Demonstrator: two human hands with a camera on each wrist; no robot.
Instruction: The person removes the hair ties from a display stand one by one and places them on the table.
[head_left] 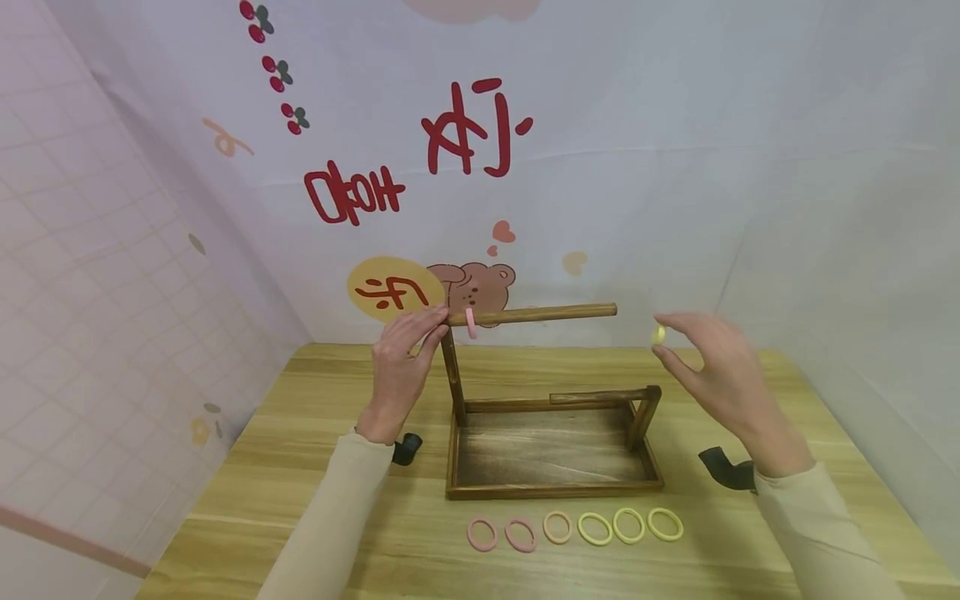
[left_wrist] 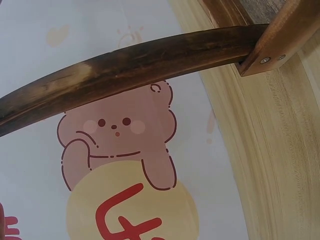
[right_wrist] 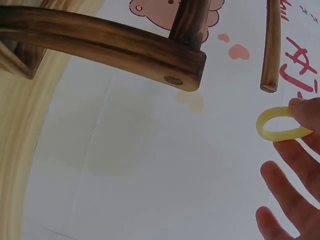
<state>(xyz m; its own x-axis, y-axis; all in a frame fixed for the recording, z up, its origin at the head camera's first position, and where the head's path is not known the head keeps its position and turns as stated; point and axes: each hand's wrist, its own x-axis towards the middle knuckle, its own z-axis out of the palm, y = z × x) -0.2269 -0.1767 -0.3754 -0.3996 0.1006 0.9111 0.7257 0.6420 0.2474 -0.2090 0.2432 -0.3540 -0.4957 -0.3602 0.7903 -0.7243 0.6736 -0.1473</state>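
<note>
My left hand (head_left: 401, 358) pinches the wooden rack's upper corner, where the upper rod (head_left: 555, 314) meets the tall post (head_left: 453, 379). A pink ring (head_left: 471, 323) hangs on that rod near the left hand. Off the rod's free end, my right hand (head_left: 716, 358) holds a yellow ring (head_left: 658, 334) between thumb and fingers. In the right wrist view the yellow ring (right_wrist: 280, 135) is just below the rod tip (right_wrist: 270, 82), apart from it, with the other fingers spread. The left wrist view shows the post (left_wrist: 135, 65), with hardly any of the hand.
A shorter rod (head_left: 592, 397) on a low post crosses above the rack's tray base (head_left: 555, 492). In front lie two pink rings (head_left: 521, 547), an orange ring (head_left: 557, 541) and three yellow rings (head_left: 665, 537) in a row. A printed cloth wall (head_left: 637, 208) stands behind the table.
</note>
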